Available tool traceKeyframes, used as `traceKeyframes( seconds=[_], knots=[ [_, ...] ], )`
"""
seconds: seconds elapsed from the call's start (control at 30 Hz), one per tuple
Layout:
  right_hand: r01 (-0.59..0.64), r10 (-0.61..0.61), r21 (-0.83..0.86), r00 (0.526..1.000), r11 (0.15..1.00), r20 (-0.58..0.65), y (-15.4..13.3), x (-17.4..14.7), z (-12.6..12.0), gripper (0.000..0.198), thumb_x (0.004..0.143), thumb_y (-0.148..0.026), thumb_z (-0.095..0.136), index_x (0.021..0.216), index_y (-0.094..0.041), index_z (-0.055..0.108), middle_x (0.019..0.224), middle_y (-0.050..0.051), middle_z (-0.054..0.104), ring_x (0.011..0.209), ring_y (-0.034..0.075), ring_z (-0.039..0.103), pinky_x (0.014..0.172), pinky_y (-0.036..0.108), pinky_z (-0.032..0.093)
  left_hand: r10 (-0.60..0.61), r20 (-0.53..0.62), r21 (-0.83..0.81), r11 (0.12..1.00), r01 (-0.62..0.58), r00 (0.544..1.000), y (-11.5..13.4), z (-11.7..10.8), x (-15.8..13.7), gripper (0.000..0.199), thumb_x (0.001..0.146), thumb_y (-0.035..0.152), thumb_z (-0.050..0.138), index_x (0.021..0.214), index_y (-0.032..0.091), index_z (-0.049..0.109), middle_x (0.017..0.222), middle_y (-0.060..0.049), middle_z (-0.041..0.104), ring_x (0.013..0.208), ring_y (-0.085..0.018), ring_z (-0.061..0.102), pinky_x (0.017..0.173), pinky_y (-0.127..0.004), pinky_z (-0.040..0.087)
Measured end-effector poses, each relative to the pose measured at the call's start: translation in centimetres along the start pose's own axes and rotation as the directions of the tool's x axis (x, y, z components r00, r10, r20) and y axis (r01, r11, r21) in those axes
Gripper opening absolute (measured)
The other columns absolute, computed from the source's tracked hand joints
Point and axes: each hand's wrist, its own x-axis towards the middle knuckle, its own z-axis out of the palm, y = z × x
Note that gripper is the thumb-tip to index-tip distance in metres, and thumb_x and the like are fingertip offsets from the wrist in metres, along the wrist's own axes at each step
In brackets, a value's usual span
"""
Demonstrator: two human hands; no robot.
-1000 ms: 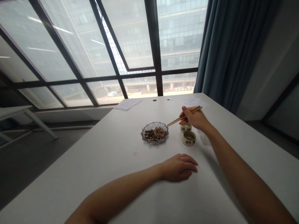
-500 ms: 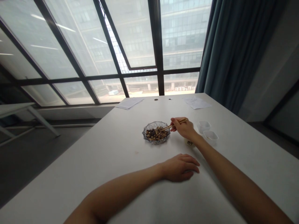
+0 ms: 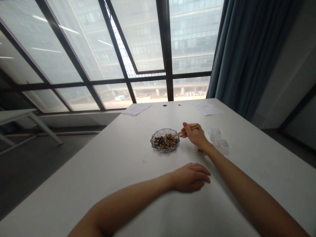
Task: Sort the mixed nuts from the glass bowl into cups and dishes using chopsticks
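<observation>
My right hand (image 3: 195, 134) grips a pair of wooden chopsticks (image 3: 183, 132), their tips among the mixed seeds or nuts (image 3: 166, 141) at the right side of a scalloped clear glass bowl (image 3: 152, 142). Whether the tips pinch a piece is too small to tell. Below, my left hand (image 3: 191, 177) rests on the white table with its fingers stretched to the right, holding nothing. A small container with dark markings (image 3: 200, 151) is partly hidden under my right wrist. Two clear plastic tubs stand right of that wrist, the far tub (image 3: 215, 133) and the near tub (image 3: 223, 144), with a small piece in the near one.
Paper sheets lie at the far left (image 3: 136, 109) and far right (image 3: 207, 108) of the white table (image 3: 118, 158). Two small dark round items sit near its far edge. Windows rise behind, and a blue curtain (image 3: 237, 59) hangs at the right.
My right hand and the chopsticks have shifted very slightly, with the tips still in the bowl. The left hand stays where it was.
</observation>
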Motion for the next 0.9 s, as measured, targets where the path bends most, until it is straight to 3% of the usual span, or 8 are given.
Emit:
traceKeyframes(
  seconds=[0.23, 0.37, 0.5, 0.7, 0.9],
  knots=[
    [0.038, -0.022, 0.137, 0.993, 0.99, -0.118, -2.7, 1.0, -2.9, 0.057, 0.084, -0.069, 0.067, 0.068, -0.014, 0.068, 0.06, 0.012, 0.073, 0.055, 0.024, 0.076, 0.048, 0.025, 0.063, -0.01, -0.005, 0.016, 1.0, 0.01, 1.0, -0.1, 0.2, -0.1, 0.029, 0.095, 0.02, 0.055, 0.121, 0.024, 0.065, 0.137, -0.006, 0.064, 0.129, -0.021, 0.058, 0.118, -0.035, 0.038],
    [0.079, -0.053, 0.092, 0.967, 0.993, -0.25, -5.4, 1.4, -7.1, 0.056, 0.088, -0.066, 0.065, 0.067, -0.015, 0.066, 0.059, 0.011, 0.072, 0.053, 0.023, 0.074, 0.048, 0.027, 0.064, -0.02, -0.005, 0.022, 1.0, 0.02, 1.0, -0.1, 0.2, -0.1, 0.028, 0.094, 0.019, 0.056, 0.12, 0.025, 0.065, 0.137, -0.006, 0.064, 0.129, -0.021, 0.058, 0.118, -0.036, 0.037],
    [0.067, -0.095, -0.078, 0.895, 0.995, -0.435, -6.9, 1.2, -11.9, 0.051, 0.095, -0.056, 0.062, 0.068, -0.013, 0.067, 0.061, 0.012, 0.072, 0.05, 0.021, 0.073, 0.049, 0.026, 0.063, -0.02, -0.008, 0.023, 1.0, 0.02, 1.0, 0.0, 0.2, -0.1, 0.028, 0.094, 0.019, 0.056, 0.12, 0.024, 0.065, 0.137, -0.006, 0.064, 0.129, -0.02, 0.058, 0.118, -0.034, 0.037],
    [-0.158, -0.044, -0.303, 0.823, 0.94, -0.566, -6.8, 0.9, -15.8, 0.042, 0.1, -0.035, 0.055, 0.071, -0.007, 0.067, 0.067, 0.021, 0.072, 0.051, 0.021, 0.072, 0.051, 0.025, 0.06, -0.023, -0.019, 0.021, 1.0, 0.023, 1.0, 0.1, 0.0, -0.1, 0.027, 0.094, 0.018, 0.057, 0.119, 0.024, 0.065, 0.136, -0.006, 0.064, 0.129, -0.019, 0.058, 0.117, -0.033, 0.037],
    [-0.274, 0.057, -0.29, 0.809, 0.917, -0.585, -6.2, 1.5, -16.4, 0.036, 0.097, -0.033, 0.061, 0.074, -0.006, 0.066, 0.074, 0.023, 0.072, 0.051, 0.023, 0.072, 0.052, 0.032, 0.062, -0.025, -0.015, 0.009, 1.0, 0.026, 1.0, 0.3, -0.2, -0.1, 0.026, 0.095, 0.019, 0.056, 0.118, 0.023, 0.066, 0.135, -0.006, 0.065, 0.128, -0.02, 0.058, 0.117, -0.033, 0.038]
  ],
)
